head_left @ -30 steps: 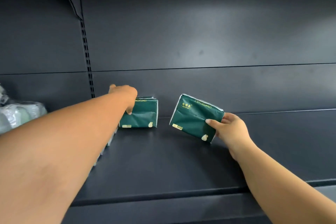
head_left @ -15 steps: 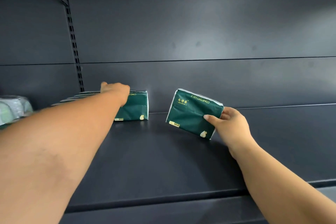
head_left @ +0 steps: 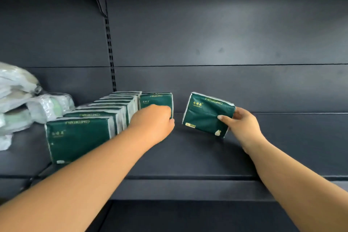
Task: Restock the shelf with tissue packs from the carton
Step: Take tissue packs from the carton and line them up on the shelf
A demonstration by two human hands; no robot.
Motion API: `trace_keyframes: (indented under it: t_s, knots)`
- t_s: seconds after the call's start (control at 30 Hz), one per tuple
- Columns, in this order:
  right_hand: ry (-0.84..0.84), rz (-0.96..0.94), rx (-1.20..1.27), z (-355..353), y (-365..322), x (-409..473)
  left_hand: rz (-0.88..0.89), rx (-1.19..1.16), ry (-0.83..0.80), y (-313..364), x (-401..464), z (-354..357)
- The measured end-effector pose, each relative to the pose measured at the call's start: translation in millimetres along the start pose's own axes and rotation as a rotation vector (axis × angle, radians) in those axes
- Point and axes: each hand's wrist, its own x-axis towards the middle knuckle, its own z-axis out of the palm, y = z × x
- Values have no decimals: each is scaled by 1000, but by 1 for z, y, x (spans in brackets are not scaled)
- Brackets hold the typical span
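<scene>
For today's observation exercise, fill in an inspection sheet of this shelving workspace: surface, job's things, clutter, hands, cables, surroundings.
Surface: dark grey metal shelf, bare to the right.
Job's things: row of dark green plastic-wrapped tissue packs running front to back; another green pack at the back wall; tilted green tissue pack.
Clutter: pale crinkled plastic-wrapped bundles at left.
Hands: left hand rests on the back pack, grip unclear; right hand holds the tilted pack.
Cables: nothing seen.
Surroundings: grey back panel, slotted upright; carton not visible.
</scene>
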Motion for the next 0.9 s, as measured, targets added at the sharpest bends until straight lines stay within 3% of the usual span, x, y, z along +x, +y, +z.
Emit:
trace_keyframes:
  t_s: [0.13, 0.33, 0.63, 0.9]
  knots:
    - [-82, -55, -74, 17, -13, -3, -48, -195, 25, -19, -52, 19]
    - [-166, -100, -282, 79, -30, 9, -178, -412, 21, -33, -60, 42]
    - [-188, -44, -412, 143, -30, 44, -154, -422, 99, -33, -57, 47]
    - [-206, -70, -370, 162, -19, 55, -150, -359, 128, -30, -57, 50]
